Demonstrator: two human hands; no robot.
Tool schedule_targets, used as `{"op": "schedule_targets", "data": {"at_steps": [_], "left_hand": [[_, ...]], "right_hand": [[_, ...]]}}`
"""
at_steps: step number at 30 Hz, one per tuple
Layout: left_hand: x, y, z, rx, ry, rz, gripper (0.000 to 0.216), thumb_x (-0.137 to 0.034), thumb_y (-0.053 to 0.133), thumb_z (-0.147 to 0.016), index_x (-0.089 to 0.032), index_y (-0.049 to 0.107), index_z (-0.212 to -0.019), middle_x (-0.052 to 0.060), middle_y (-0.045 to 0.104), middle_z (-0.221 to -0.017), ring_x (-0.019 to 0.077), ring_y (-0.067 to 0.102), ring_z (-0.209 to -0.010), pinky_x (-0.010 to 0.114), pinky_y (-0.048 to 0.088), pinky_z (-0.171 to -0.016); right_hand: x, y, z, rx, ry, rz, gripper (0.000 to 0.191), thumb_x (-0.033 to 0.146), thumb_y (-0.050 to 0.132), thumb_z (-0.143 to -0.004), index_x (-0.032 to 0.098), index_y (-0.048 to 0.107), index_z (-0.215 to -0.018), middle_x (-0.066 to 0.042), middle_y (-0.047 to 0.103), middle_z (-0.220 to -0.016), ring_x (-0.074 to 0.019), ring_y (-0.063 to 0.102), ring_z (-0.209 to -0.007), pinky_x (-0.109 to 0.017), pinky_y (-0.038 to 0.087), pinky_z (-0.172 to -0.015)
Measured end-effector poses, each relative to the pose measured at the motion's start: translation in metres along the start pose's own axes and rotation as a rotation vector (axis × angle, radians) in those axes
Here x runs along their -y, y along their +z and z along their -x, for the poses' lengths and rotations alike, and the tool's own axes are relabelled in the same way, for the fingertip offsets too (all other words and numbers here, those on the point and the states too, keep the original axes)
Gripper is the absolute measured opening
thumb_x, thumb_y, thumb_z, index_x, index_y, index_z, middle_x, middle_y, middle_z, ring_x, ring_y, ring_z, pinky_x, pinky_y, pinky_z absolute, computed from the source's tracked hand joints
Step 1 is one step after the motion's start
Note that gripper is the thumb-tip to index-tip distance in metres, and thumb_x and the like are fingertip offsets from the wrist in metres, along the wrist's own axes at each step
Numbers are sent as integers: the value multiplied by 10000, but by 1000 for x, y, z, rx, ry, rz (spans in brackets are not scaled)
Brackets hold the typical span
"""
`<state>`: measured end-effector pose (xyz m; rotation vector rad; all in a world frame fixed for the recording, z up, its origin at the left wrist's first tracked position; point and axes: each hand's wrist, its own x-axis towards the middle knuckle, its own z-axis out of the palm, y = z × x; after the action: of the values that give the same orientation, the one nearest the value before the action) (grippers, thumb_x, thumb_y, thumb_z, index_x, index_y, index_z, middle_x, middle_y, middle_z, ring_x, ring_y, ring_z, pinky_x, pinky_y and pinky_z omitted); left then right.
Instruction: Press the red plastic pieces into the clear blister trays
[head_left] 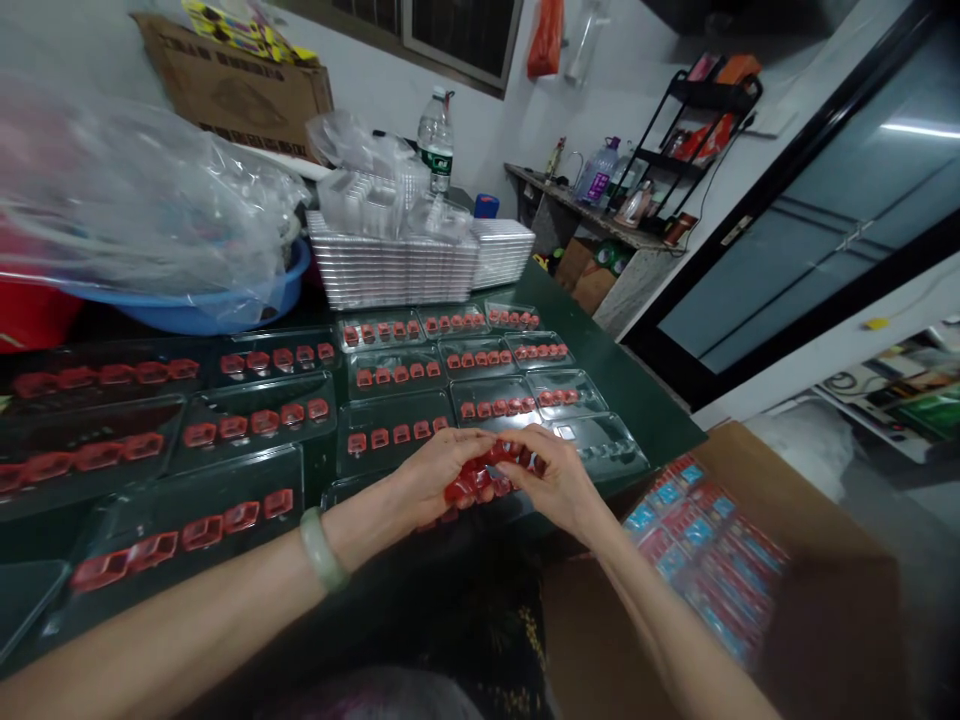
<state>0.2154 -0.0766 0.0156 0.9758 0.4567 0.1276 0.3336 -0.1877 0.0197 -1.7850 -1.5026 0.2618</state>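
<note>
My left hand (433, 468) and my right hand (559, 478) are together over the front of the table, fingers curled round a cluster of small shiny red translucent plastic pieces (472, 484). The pieces' exact kind is hard to make out. Around the hands lie clear plastic trays, several of them holding a row of red translucent pieces, such as the row (202, 532) at the left and the row (496, 408) just beyond my fingers. To the right of my right hand, a clear tray (611, 452) shows no red pieces. A pale green bangle (324, 550) circles my left wrist.
Stacked clear trays (397, 262) stand at the table's back, near a water bottle (436, 140). A blue basin (217, 312) under plastic wrap sits back left. At right below the table edge is a cardboard box (832, 520) with red and blue packages (712, 550).
</note>
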Motion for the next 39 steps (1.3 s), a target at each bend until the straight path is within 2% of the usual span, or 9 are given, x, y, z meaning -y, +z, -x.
{"op": "schedule_targets", "data": {"at_steps": [5, 10, 13, 21, 24, 28, 30, 34, 39], "left_hand": [[4, 5, -1, -63, 30, -163, 291, -410, 582, -701, -122, 553, -726, 40, 599, -568, 77, 479, -362, 150, 214, -277], [7, 8, -3, -116, 50, -248, 290, -413, 596, -688, -128, 541, -676, 5, 559, -467, 62, 424, -316, 149, 204, -265], [7, 8, -4, -123, 92, -292, 240, -343, 640, -659, -126, 573, -735, 0, 567, -474, 66, 441, -341, 147, 235, -284], [3, 4, -3, -33, 228, -506, 166, -232, 565, -693, -139, 654, -798, -1, 585, -530, 73, 474, -412, 160, 318, -371], [7, 3, -9, -25, 116, -345, 162, -211, 534, -692, -138, 651, -778, 10, 585, -547, 78, 468, -403, 170, 293, -354], [14, 4, -18, -64, -109, 16, 152, -203, 530, -677, -134, 541, -543, -13, 471, -432, 66, 416, -359, 172, 289, -348], [13, 6, -17, -21, -102, 44, 173, -218, 562, -677, -130, 518, -535, -21, 448, -426, 54, 404, -357, 161, 279, -346], [7, 6, -9, 150, -67, -3, 169, -278, 613, -688, -122, 588, -750, 8, 525, -524, 53, 441, -382, 138, 211, -315], [8, 6, -8, 191, -73, -60, 176, -285, 633, -680, -125, 574, -724, 9, 542, -560, 53, 471, -396, 139, 223, -328]], "right_hand": [[-4, 1, 5, 23, 39, 14, 142, 241, 486, -801, 189, 601, -866, -15, 596, -720, -119, 534, -628, -232, 410, -581], [7, 6, 11, -41, 55, 309, 187, 188, 433, -804, 176, 590, -702, -29, 572, -658, -125, 517, -607, -235, 365, -577], [7, 7, 13, -86, 72, 358, 185, 157, 434, -779, 174, 576, -662, -26, 568, -639, -123, 511, -596, -229, 352, -570], [-12, 10, 12, -124, 190, -21, 161, 187, 434, -749, 169, 521, -614, 33, 482, -519, -90, 439, -488, -191, 343, -471], [-6, 16, 13, -175, 214, -19, 153, 186, 445, -746, 171, 503, -605, 30, 482, -529, -93, 442, -493, -201, 353, -483], [5, 23, 17, -267, 92, 135, 132, 171, 455, -750, 171, 531, -642, -2, 516, -613, -112, 465, -563, -243, 375, -567], [8, 21, 19, -255, 51, 68, 118, 168, 459, -764, 174, 567, -717, -14, 531, -663, -119, 488, -604, -247, 392, -588], [9, 7, 25, -228, 119, -241, 220, 199, 533, -758, 202, 562, -975, -21, 543, -788, -114, 530, -641, -226, 433, -558], [7, -5, 29, -192, 127, -320, 183, 189, 571, -745, 209, 606, -924, -30, 589, -843, -130, 554, -715, -259, 455, -637]]}}
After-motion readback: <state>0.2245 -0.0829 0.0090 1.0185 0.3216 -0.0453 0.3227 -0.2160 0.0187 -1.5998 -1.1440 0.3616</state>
